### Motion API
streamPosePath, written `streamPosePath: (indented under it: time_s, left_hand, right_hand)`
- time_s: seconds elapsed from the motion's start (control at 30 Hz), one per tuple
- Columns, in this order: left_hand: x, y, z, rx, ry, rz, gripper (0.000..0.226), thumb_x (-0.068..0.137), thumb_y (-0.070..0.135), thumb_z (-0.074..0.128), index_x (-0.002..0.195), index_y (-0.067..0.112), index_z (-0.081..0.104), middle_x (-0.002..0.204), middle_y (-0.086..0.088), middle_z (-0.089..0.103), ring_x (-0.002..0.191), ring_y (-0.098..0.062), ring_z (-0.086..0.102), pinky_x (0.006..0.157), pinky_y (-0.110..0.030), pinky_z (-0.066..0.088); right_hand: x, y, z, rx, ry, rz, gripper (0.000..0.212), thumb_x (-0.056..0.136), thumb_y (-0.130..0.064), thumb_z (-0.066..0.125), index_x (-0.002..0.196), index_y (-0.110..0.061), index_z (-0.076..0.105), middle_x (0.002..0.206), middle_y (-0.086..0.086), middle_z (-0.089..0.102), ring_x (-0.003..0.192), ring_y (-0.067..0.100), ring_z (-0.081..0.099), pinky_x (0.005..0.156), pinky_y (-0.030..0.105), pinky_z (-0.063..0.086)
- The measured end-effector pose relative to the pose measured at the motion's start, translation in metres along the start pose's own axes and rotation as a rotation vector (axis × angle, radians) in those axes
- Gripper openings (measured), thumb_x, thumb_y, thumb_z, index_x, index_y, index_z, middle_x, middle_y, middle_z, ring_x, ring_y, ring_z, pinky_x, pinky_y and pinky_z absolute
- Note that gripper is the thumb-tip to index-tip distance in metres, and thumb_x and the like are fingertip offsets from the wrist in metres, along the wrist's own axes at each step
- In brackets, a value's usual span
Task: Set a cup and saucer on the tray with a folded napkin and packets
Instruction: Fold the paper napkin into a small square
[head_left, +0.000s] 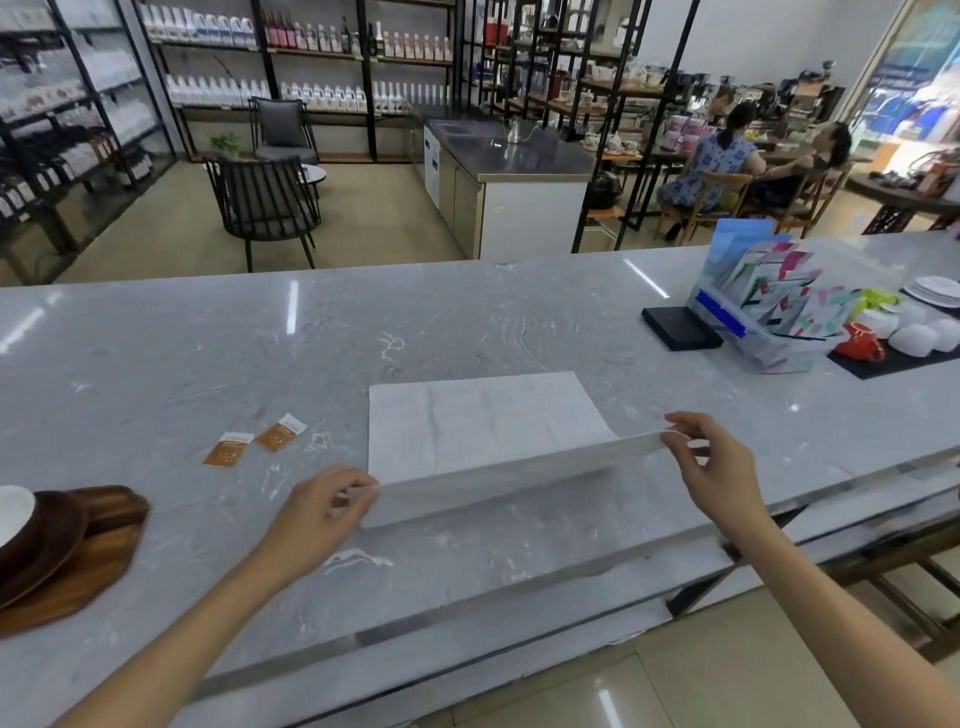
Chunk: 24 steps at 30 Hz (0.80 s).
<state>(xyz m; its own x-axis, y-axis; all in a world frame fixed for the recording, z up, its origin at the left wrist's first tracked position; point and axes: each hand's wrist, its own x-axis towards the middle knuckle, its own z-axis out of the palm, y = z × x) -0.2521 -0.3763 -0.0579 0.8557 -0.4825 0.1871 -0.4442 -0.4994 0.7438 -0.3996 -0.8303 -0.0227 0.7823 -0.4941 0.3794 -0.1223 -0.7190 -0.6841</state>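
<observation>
A white paper napkin (483, 415) lies spread on the grey marble counter (363, 332). Its near edge is lifted off the surface. My left hand (327, 506) pinches the near left corner and my right hand (711, 462) pinches the near right corner. Two orange packets (254, 441) lie flat on the counter to the left of the napkin. At the far left edge a wooden tray (93, 561) carries a dark wooden saucer (47, 540) with a white cup (13, 512), which is partly cut off by the frame.
To the right stand a clear box of colourful packets (769, 317), a small black box (680, 327), a red cup (865, 340), white bowls (919, 332) and stacked white plates (935, 291). Beyond the counter are chairs, shelves and seated people.
</observation>
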Motion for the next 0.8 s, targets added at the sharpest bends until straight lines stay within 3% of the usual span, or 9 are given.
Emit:
streamPosePath:
  time_s: [0.1, 0.2, 0.33, 0.4, 0.53, 0.67, 0.8]
  left_hand:
    - [0.032, -0.002, -0.018, -0.094, 0.062, 0.004, 0.012, 0.095, 0.021, 0.067, 0.09, 0.03, 0.074, 0.097, 0.018, 0.072, 0.09, 0.003, 0.067, 0.076, -0.002, 0.048]
    - [0.068, -0.007, -0.03, -0.104, 0.117, -0.006, 0.012, 0.094, 0.023, 0.069, 0.089, 0.032, 0.075, 0.097, 0.018, 0.074, 0.085, 0.0, 0.068, 0.072, -0.007, 0.05]
    - [0.12, -0.02, -0.042, -0.13, 0.194, -0.061, 0.021, 0.091, 0.019, 0.073, 0.087, 0.039, 0.075, 0.089, 0.024, 0.075, 0.076, 0.0, 0.067, 0.072, -0.013, 0.051]
    - [0.151, -0.03, -0.042, -0.099, 0.195, -0.083, 0.018, 0.091, 0.019, 0.073, 0.086, 0.036, 0.075, 0.088, 0.024, 0.074, 0.079, -0.002, 0.068, 0.071, -0.01, 0.05]
    - [0.194, -0.047, -0.034, -0.07, 0.178, -0.129, 0.007, 0.091, 0.022, 0.073, 0.092, 0.028, 0.077, 0.085, 0.012, 0.076, 0.081, -0.004, 0.069, 0.069, -0.01, 0.051]
    - [0.226, -0.069, -0.022, -0.01, 0.107, -0.161, 0.007, 0.092, 0.019, 0.072, 0.093, 0.02, 0.078, 0.087, 0.004, 0.077, 0.082, -0.015, 0.071, 0.073, -0.022, 0.053]
    - [0.255, -0.103, 0.002, 0.052, -0.008, -0.192, 0.006, 0.091, 0.014, 0.073, 0.087, 0.017, 0.077, 0.085, -0.001, 0.077, 0.084, -0.022, 0.073, 0.079, -0.032, 0.053]
  right_hand:
    - [0.029, -0.007, 0.003, 0.06, 0.009, 0.007, 0.024, 0.1, -0.018, 0.062, 0.123, -0.022, 0.065, 0.103, -0.007, 0.07, 0.097, 0.004, 0.064, 0.075, 0.007, 0.048]
    - [0.062, -0.01, 0.012, 0.107, 0.043, 0.047, 0.021, 0.098, -0.027, 0.065, 0.119, -0.026, 0.067, 0.103, -0.012, 0.069, 0.094, -0.007, 0.062, 0.073, 0.012, 0.047]
    - [0.117, -0.007, 0.028, 0.158, 0.067, 0.077, 0.018, 0.093, -0.036, 0.071, 0.111, -0.033, 0.068, 0.098, -0.016, 0.069, 0.09, -0.008, 0.063, 0.072, 0.016, 0.049]
    - [0.151, 0.002, 0.046, 0.124, 0.026, 0.081, 0.019, 0.093, -0.037, 0.071, 0.112, -0.034, 0.068, 0.097, -0.015, 0.069, 0.087, -0.009, 0.063, 0.072, 0.016, 0.049]
    - [0.19, 0.024, 0.079, 0.028, -0.064, 0.092, 0.02, 0.095, -0.039, 0.066, 0.114, -0.032, 0.067, 0.097, -0.014, 0.068, 0.085, -0.003, 0.063, 0.073, 0.014, 0.047]
    - [0.206, 0.047, 0.108, -0.017, -0.121, 0.121, 0.016, 0.095, -0.03, 0.069, 0.11, -0.025, 0.069, 0.096, -0.002, 0.071, 0.089, 0.012, 0.066, 0.079, 0.028, 0.05]
    - [0.224, 0.071, 0.146, -0.119, -0.233, 0.174, 0.015, 0.095, -0.027, 0.07, 0.107, -0.019, 0.07, 0.087, -0.003, 0.07, 0.084, 0.015, 0.065, 0.069, 0.021, 0.045]
